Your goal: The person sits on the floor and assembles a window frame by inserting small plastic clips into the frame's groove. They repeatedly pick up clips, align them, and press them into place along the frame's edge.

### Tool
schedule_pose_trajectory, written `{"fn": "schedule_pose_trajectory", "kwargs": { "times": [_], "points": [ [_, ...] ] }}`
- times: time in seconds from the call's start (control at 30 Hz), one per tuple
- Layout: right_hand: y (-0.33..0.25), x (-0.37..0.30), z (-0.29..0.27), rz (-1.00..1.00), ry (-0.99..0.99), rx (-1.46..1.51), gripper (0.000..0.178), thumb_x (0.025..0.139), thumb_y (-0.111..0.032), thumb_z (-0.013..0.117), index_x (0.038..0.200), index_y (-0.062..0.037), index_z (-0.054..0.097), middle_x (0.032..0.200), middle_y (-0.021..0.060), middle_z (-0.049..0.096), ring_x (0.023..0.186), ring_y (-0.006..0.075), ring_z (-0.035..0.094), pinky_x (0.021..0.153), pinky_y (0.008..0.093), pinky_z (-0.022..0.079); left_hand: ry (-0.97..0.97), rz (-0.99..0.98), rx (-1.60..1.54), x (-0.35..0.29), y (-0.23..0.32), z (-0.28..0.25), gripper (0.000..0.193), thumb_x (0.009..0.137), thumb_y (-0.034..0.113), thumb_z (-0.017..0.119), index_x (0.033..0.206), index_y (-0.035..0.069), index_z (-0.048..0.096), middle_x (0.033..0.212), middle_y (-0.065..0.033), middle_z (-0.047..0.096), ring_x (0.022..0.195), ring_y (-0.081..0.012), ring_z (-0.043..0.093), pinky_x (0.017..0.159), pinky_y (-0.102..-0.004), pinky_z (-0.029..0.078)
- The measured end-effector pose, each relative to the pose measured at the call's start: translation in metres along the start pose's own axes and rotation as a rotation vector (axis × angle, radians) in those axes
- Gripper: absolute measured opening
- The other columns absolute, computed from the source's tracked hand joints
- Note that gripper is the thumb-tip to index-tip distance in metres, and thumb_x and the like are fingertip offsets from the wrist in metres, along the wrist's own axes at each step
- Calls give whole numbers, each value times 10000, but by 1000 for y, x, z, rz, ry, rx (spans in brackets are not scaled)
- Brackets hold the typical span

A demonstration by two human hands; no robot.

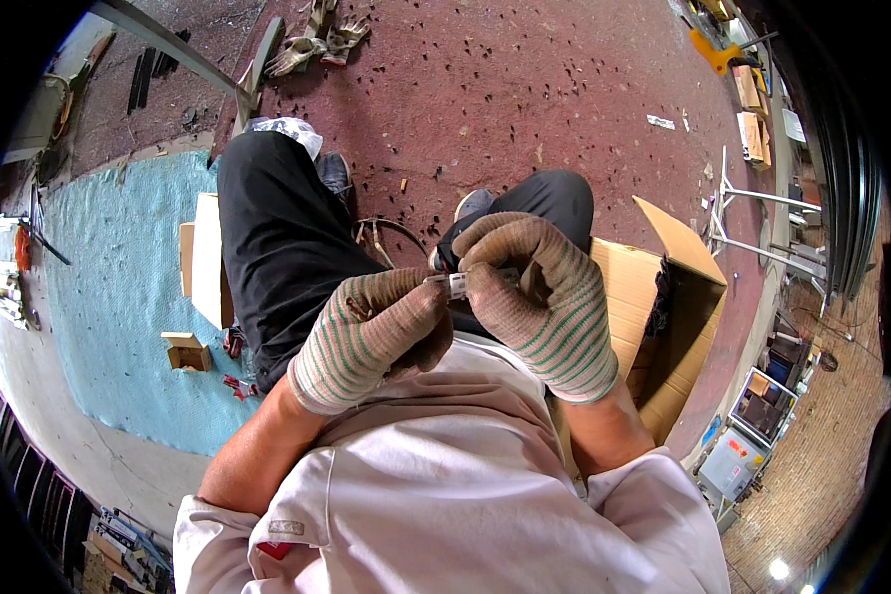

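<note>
Pinching a small white piece (456,285) near the middle of the frame, the two gloved hands meet above the lap. The left hand (378,335) comes up from the lower left, forearm slanting toward the centre, thumb and forefinger closed on the piece's left end, the other fingers curled beneath. The right hand (537,302) sits a little higher, just right of centre, wrist tilted up and leftward; its fingers arch over while the thumb presses in at the piece's right end. Both gloves are knitted, with green stripes toward the cuffs and brown, soiled fingers.

Small dark marks show on the white piece, too tiny to read. At the lower left of the frame, the white shirt (465,485) carries a red patch (274,548) with a dull greyish tag (286,528) just above it; any lettering there is unreadable. At the lower right, a grey case (728,470) bears a small reddish label, also illegible. An open cardboard box (619,287) stands beside the right hand.
</note>
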State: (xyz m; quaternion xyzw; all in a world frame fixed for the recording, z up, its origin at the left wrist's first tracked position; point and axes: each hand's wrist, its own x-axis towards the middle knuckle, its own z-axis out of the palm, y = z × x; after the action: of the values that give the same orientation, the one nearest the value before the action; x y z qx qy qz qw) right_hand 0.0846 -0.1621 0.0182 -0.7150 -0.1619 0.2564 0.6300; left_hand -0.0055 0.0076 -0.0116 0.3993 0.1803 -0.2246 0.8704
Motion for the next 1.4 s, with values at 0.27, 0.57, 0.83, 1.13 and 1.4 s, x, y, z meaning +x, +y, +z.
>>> {"fn": "schedule_pose_trajectory", "kwargs": {
  "times": [0.27, 0.57, 0.83, 1.13, 1.4],
  "points": [
    [-1, -2, -2, 37, 3, 29, 138, 870, 30, 678, 979, -39, 628, 1062, 44, 652, 938, 83, 597, 835, 232, 494, -4, 18, -19, 0, 0, 3, 397, 1014, 402, 547, 942, 19, 622, 619, 11, 529, 476, -43, 389, 435, -213, 270],
    [9, -3, 0, -60, -7, 46, 145, 863, 31, 692, 974, -42, 634, 1091, 55, 645, 950, 94, 606, 829, 237, 503, 0, 38, -50, 0, 1, 6, 400, 1012, 406, 552, 899, 29, 624, 607, 12, 517, 474, -46, 386, 439, -212, 269],
    [8, -2, 4, -138, 46, -56, 155, 832, 36, 712, 945, -41, 640, 1028, 57, 654, 917, 110, 624, 807, 245, 515, -31, 30, -33, -1, -1, 2, 400, 1007, 413, 560, 925, 27, 623, 623, 12, 518, 485, -47, 393, 443, -213, 277],
    [-2, -4, 9, -83, 101, -210, 149, 865, -28, 706, 1000, -54, 647, 900, 28, 656, 837, 98, 627, 772, 251, 521, -19, 46, -3, -4, 2, 5, 324, 1001, 349, 593, 1016, 26, 621, 700, 6, 562, 541, -52, 438, 471, -204, 311],
    [-2, -2, 2, -58, 28, -266, 104, 892, -66, 695, 983, -45, 649, 859, 6, 645, 778, 65, 606, 713, 232, 512, -3, 83, 22, -6, 2, 5, 306, 998, 295, 607, 1106, 9, 623, 720, 5, 575, 574, -51, 462, 503, -198, 336]
  ]
}}
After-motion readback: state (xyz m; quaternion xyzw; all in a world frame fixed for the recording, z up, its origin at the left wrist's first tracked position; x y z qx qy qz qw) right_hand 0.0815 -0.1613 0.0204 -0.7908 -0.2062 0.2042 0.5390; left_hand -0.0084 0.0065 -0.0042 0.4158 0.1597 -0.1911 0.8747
